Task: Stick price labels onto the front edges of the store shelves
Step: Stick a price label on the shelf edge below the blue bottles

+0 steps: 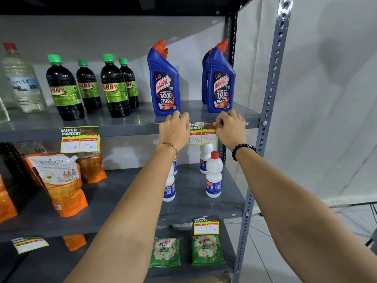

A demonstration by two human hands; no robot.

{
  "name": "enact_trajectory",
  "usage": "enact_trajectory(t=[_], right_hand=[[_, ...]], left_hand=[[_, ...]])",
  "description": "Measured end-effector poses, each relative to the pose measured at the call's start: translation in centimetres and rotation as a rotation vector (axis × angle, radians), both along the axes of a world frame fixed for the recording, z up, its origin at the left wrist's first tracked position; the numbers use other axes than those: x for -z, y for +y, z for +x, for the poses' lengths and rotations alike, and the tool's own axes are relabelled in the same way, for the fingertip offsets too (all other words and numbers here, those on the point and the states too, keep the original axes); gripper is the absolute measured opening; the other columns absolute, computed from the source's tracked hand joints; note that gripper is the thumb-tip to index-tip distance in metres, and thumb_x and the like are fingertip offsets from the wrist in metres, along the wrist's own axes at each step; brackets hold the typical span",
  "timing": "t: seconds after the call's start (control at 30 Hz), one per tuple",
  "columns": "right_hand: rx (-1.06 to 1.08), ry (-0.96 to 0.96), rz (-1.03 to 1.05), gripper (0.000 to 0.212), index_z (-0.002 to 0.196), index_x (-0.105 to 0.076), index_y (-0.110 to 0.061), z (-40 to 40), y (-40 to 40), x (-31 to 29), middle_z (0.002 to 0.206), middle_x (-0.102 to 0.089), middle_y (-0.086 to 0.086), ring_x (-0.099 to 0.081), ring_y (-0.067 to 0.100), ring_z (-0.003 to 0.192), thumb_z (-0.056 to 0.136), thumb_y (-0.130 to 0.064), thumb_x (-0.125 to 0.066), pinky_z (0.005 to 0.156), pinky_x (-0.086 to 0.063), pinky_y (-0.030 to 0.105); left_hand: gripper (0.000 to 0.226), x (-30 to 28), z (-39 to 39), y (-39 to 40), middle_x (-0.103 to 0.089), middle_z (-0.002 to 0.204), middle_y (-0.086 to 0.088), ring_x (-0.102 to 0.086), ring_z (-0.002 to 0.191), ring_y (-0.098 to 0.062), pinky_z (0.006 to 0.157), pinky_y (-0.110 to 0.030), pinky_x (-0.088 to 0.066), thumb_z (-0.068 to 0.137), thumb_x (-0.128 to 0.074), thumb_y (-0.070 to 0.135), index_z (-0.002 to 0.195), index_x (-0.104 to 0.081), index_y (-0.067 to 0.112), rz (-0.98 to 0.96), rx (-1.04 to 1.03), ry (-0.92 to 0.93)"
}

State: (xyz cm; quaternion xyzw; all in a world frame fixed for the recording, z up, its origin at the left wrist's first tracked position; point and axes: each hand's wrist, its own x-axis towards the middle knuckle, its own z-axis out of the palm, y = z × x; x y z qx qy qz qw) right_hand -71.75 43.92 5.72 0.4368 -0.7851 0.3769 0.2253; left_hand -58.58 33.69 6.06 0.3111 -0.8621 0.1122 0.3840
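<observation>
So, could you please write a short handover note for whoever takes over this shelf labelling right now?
Left hand and right hand both press the 120/90 price label onto the top shelf edge, below the Harpic bottles.
Done: the 150/75 label on the same edge and a label on the middle shelf edge.
Left: smooth this one down. A loose label lies lower left.

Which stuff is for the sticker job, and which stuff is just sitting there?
For the job:
left hand
right hand
price label being pressed on
shelf edge

Just sitting there:
blue Harpic bottles
green-capped dark bottles
white bottles
orange pouches
green Wheel packets
</observation>
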Motion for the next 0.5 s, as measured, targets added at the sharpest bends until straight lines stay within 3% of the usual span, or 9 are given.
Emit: enact_trajectory(t=[0.5], right_hand=[[0.067, -0.045, -0.024, 0.021, 0.100, -0.055, -0.002, 0.68, -0.74, 0.19, 0.112, -0.059, 0.017, -0.052, 0.034, 0.108, 0.092, -0.021, -0.052, 0.103, -0.039, 0.046]], left_hand=[[0.032, -0.88, -0.95, 0.67, -0.059, 0.119, -0.016, -0.057, 0.109, -0.029, 0.076, -0.039, -0.053, 0.094, -0.049, 0.027, 0.117, -0.047, 0.006, 0.111, -0.079, 0.005]])
